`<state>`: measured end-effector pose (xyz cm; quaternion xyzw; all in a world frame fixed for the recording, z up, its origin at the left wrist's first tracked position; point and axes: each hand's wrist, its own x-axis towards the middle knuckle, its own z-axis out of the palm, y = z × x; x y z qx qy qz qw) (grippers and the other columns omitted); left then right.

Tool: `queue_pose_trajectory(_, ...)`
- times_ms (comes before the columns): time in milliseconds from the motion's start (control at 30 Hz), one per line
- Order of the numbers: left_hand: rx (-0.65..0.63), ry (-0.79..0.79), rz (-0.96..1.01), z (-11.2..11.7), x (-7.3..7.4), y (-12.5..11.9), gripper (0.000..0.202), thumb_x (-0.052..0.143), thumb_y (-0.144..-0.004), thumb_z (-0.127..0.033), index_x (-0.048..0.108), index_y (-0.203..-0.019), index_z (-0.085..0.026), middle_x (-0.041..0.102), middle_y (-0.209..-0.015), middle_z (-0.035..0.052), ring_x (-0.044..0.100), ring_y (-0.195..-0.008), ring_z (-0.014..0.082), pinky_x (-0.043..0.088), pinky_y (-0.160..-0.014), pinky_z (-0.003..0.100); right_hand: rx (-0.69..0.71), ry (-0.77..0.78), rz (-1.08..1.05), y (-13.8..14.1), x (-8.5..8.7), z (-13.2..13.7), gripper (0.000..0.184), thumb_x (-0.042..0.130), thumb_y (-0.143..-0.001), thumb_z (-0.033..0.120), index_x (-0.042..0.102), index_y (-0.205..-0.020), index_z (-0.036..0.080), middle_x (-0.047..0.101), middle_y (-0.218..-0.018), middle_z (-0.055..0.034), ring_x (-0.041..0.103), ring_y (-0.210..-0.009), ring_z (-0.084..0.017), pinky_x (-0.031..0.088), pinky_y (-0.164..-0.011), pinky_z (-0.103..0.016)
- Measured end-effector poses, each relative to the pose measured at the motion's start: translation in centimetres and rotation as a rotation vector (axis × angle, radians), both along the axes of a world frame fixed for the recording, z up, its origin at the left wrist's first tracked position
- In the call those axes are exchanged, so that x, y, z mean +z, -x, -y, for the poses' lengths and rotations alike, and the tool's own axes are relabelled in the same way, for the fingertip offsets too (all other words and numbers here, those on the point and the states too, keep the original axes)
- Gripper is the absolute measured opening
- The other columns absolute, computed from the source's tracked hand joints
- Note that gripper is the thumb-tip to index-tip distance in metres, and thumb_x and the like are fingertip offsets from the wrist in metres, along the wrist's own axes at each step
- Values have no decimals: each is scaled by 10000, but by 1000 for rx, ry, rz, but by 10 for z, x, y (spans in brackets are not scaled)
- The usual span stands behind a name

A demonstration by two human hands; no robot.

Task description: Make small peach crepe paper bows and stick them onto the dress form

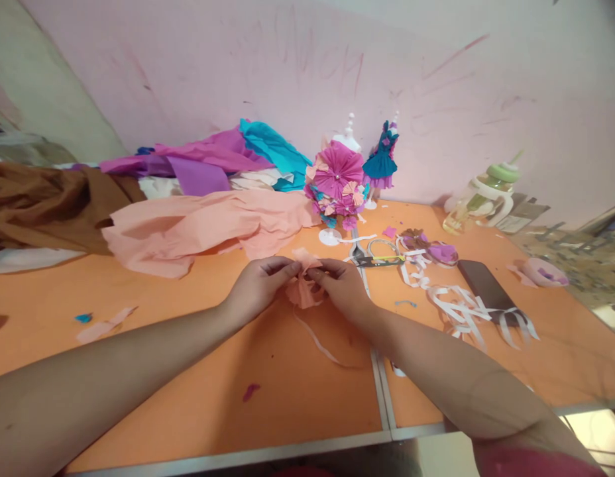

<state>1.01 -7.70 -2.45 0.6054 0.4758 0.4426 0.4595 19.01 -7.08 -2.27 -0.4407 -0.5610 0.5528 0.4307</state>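
My left hand (260, 285) and my right hand (340, 285) meet over the middle of the orange table (188, 371). Both pinch a small gathered piece of peach crepe paper (303, 281) between their fingertips. A thin pale paper strip (320, 344) trails from it down across the table toward me. Both sets of fingers are closed on the paper.
A big peach crepe sheet (198, 228) lies behind, with purple and teal sheets (223, 159) and brown cloth (49, 202). Paper-flower dress forms (337, 182) stand at the wall. Scissors (374, 255), white strips (461, 305), a dark phone (484, 285) and a bottle (481, 195) lie right.
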Motion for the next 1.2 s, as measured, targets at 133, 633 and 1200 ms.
queue_pose_trajectory(133,65,-49,-114,0,2,0,386,593,-824,-540,684,-799,-165,657,-734,14,553,-667,153,390,-599,233,18,2,7,-2,3,1,279,668,-751,406,695,-907,176,695,-842,-38,636,-619,-124,510,-530,-229)
queue_pose_trajectory(633,-13,92,130,3,-2,-5,355,632,-815,-505,696,-857,-159,706,-877,72,643,-821,204,493,-755,300,-77,-138,132,-2,0,0,259,700,-735,425,694,-829,184,687,-780,-9,602,-690,-140,462,-646,-261)
queue_pose_trajectory(1200,-22,123,296,0,-6,-6,307,737,-748,-419,634,-917,-185,690,-933,42,651,-890,200,501,-778,305,-48,-165,12,-2,2,-3,219,665,-773,388,671,-878,196,653,-791,-1,575,-703,-130,461,-664,-271)
